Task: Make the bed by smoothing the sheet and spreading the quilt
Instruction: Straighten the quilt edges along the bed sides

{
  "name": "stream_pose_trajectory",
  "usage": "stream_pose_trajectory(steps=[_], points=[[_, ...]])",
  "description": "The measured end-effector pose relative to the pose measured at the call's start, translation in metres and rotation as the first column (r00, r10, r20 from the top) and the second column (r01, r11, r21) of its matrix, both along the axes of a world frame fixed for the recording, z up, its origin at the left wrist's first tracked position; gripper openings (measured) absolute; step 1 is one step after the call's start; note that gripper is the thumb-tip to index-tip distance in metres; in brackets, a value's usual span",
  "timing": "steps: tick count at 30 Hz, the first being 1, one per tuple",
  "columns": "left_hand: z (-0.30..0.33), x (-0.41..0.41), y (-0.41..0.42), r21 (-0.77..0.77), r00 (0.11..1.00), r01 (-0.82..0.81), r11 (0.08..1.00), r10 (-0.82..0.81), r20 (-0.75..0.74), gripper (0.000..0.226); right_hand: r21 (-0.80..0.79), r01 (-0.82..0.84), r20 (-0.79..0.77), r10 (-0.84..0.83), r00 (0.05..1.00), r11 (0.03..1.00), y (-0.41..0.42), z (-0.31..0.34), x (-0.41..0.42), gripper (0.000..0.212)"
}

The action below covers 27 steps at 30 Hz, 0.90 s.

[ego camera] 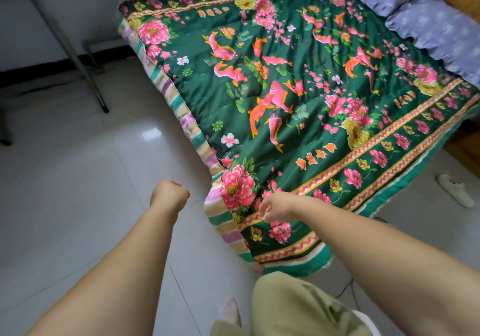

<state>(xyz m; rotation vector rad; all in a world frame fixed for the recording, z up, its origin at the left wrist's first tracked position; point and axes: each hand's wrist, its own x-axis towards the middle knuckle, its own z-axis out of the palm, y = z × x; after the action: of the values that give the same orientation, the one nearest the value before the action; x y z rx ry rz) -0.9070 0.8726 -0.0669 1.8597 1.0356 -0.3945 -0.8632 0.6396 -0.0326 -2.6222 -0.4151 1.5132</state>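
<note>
quilt [298,88] lies spread over the bed; left hand [170,192] fisted, empty; right hand [276,209] loosely curled, empty.

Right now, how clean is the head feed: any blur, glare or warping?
Head view: wide-angle bending bows the quilt edges; the pillows at top right are smeared by motion blur; a soft glare patch sits on the floor tiles; both hands, left hand and right hand, are slightly soft.

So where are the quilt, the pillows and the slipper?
quilt [298,81]: head view, on its green middle.
pillows [436,29]: head view, on the nearer purple one.
slipper [455,190]: head view, on its white top.
</note>
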Motion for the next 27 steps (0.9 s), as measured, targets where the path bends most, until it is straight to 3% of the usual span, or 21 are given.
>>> stream_pose_trajectory(steps=[2,5,14,23,27], points=[[0.007,0.014,0.008,0.004,0.999,0.003,1.000,-0.003,0.032,0.008,-0.013,-0.021,0.009,0.021,1.000,1.000,0.007,-0.002,0.014,0.040],[0.017,0.041,0.027,0.037,0.997,0.004,0.999,-0.007,0.079,0.031,0.002,-0.033,0.019,0.033,0.999,0.999,0.028,-0.008,0.041,0.034],[-0.004,0.159,0.115,0.036,0.999,0.013,0.999,-0.014,0.044,0.026,0.133,-0.016,0.017,0.014,1.000,0.991,0.139,-0.064,0.165,0.035],[-0.067,0.304,0.203,-0.084,0.997,0.023,0.996,-0.030,-0.077,0.018,0.116,0.248,0.103,-0.260,0.960,0.962,0.237,-0.116,0.307,0.033],[-0.104,0.368,0.214,-0.208,0.987,-0.035,0.977,0.001,-0.161,0.005,0.169,0.431,0.112,-0.452,0.885,0.886,0.255,-0.136,0.363,0.055]])
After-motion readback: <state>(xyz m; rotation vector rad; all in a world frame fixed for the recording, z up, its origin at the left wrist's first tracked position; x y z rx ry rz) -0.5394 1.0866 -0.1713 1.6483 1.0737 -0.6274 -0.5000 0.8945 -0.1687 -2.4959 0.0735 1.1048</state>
